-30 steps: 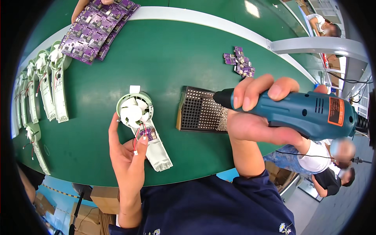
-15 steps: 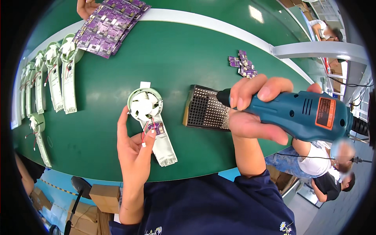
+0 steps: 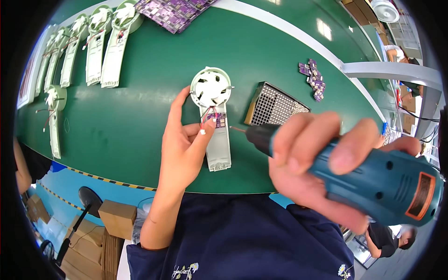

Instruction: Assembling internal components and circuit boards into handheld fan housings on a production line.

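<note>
My left hand point(image 3: 182, 154) grips a pale green handheld fan half-shell point(image 3: 218, 151), which lies on the table. Its round end holds a white fan wheel point(image 3: 211, 88). The thumb presses on a small purple circuit board point(image 3: 219, 120) in the handle, beside red and black wires with a white plug point(image 3: 202, 132). In my right hand point(image 3: 303, 161) is a blue-green electric screwdriver point(image 3: 368, 179), tilted, its thin bit point(image 3: 239, 129) pointing left, just right of the shell and apart from it. Whether a screw sits on the tip is too small to tell.
A black perforated screw tray point(image 3: 275, 103) stands beyond the screwdriver. Small purple boards point(image 3: 313, 79) lie at the far right, larger board panels point(image 3: 175, 14) at the back. Several fan shells point(image 3: 114, 58) line the left, one point(image 3: 55, 126) nearer. A white metal frame point(image 3: 387, 70) crosses at right.
My right hand has brought the screwdriver from the screw tray back toward the fan shell, its bit now uncovered. The view has shifted. Another person's hand at the board panels is out of sight.
</note>
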Demonstrator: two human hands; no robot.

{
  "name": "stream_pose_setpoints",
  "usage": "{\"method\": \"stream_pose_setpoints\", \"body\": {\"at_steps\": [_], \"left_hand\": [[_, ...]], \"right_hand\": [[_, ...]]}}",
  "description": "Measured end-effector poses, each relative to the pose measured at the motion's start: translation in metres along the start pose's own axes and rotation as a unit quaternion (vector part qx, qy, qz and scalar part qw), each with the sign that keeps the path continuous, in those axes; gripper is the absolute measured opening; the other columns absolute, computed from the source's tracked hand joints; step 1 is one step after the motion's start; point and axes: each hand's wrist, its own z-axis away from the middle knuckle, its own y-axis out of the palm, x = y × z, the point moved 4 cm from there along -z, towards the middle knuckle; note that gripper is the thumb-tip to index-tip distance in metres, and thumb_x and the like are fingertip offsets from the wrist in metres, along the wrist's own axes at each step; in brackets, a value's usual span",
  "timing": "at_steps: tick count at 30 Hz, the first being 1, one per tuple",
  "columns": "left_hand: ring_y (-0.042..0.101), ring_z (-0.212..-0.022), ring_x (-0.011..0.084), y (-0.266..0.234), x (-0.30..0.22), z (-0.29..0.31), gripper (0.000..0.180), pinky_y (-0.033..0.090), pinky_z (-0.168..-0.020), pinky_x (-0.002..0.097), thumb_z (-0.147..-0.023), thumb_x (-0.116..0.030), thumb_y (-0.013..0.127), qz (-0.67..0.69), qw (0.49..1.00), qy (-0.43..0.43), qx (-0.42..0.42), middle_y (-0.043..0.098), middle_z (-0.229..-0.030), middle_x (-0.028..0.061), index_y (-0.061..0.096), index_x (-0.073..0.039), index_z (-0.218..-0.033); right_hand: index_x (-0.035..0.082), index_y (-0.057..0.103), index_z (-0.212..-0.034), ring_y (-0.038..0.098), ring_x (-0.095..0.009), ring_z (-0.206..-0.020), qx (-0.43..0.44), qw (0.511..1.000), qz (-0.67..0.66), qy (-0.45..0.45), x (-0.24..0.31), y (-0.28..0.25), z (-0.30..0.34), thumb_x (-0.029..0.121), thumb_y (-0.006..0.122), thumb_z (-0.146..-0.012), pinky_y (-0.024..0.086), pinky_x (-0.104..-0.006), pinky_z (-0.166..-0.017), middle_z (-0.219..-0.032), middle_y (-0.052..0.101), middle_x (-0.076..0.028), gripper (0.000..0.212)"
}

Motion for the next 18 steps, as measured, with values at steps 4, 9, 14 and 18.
{"method": "stream_pose_setpoints", "body": {"at_steps": [4,9,14,18], "left_hand": [[0.054,-0.061,0.0045,-0.004,-0.004,0.000,0.071,0.040,-0.057,0.0232,-0.100,-0.011,0.066,-0.084,0.996,0.009,0.006,0.072,-0.073,0.0084,0.028,-0.002,-0.160],[0.061,-0.064,0.0089,-0.004,-0.004,-0.001,0.073,0.050,-0.064,0.0276,-0.098,-0.013,0.068,-0.112,0.994,0.016,-0.003,0.075,-0.076,0.0134,0.030,-0.003,-0.159],[0.066,-0.067,0.0115,-0.004,-0.001,-0.001,0.073,0.052,-0.067,0.0292,-0.098,-0.013,0.069,-0.102,0.995,0.020,0.001,0.075,-0.077,0.0146,0.030,-0.003,-0.159],[0.066,-0.066,0.0132,-0.005,-0.003,0.000,0.072,0.052,-0.067,0.0304,-0.098,-0.014,0.068,-0.117,0.993,0.015,0.007,0.074,-0.074,0.0142,0.030,-0.003,-0.158]], "right_hand": [[0.027,0.016,-0.163,0.054,-0.022,-0.067,0.026,0.999,0.003,0.018,0.018,-0.002,0.009,0.064,0.063,-0.096,0.047,-0.0358,-0.051,-0.117,0.057,-0.012,0.091],[0.029,0.014,-0.164,0.056,-0.025,-0.067,0.059,0.997,0.012,0.038,0.001,0.011,0.012,0.062,0.066,-0.094,0.048,-0.0385,-0.053,-0.116,0.057,-0.013,0.093],[0.031,0.011,-0.165,0.057,-0.028,-0.068,0.090,0.994,0.030,0.055,-0.015,0.021,0.017,0.060,0.068,-0.093,0.049,-0.0411,-0.054,-0.115,0.057,-0.014,0.096],[0.033,0.010,-0.166,0.058,-0.030,-0.068,0.114,0.990,0.041,0.074,-0.016,0.029,0.026,0.059,0.070,-0.092,0.050,-0.0432,-0.055,-0.115,0.057,-0.015,0.099]]}}
